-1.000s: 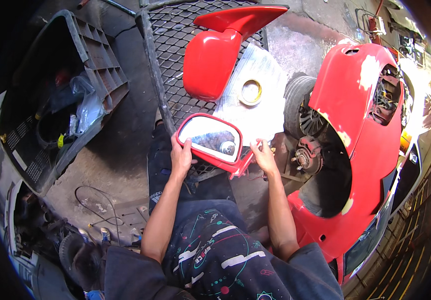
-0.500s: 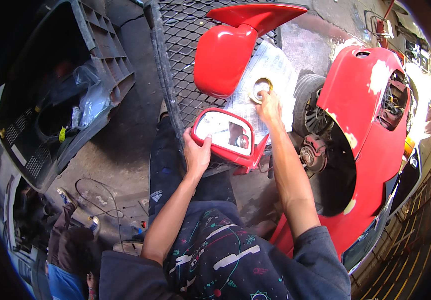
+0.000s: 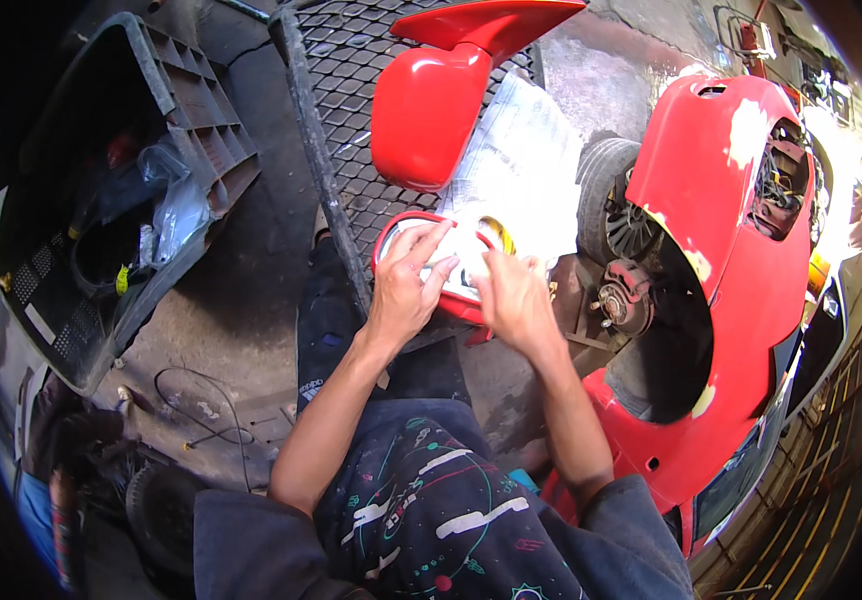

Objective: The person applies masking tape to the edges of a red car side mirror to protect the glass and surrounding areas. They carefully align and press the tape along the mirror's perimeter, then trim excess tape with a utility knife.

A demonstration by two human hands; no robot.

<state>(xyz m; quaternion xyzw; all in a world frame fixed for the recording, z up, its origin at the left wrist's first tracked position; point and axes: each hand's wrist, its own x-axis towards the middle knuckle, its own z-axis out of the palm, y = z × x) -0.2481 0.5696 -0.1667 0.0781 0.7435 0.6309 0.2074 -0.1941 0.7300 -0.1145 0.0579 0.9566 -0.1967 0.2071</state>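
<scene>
The side mirror in a red housing [image 3: 385, 243] rests glass up near the close edge of the mesh stand, partly covered by my hands. My left hand [image 3: 404, 288] lies over its glass, index finger stretched toward the far rim and thumb apart. My right hand [image 3: 521, 305] is closed at the mirror's right side, holding a roll of yellowish masking tape [image 3: 500, 236]. The fingertips of both hands nearly meet over the glass; whether a strip of tape runs between them I cannot tell. Just beyond lies a second red side mirror [image 3: 424, 120], its painted shell up.
Newspaper sheets [image 3: 521, 165] cover part of the mesh stand [image 3: 343, 95]. At right stands a red car body [image 3: 686, 190] with a bare brake hub, beside a loose wheel [image 3: 613, 200]. A dark bumper [image 3: 206, 110] is at left. A cable [image 3: 196, 410] lies on the floor.
My right hand has brought the tape roll from the newspaper down to the mirror. My left hand has shifted from the mirror's left edge onto its glass.
</scene>
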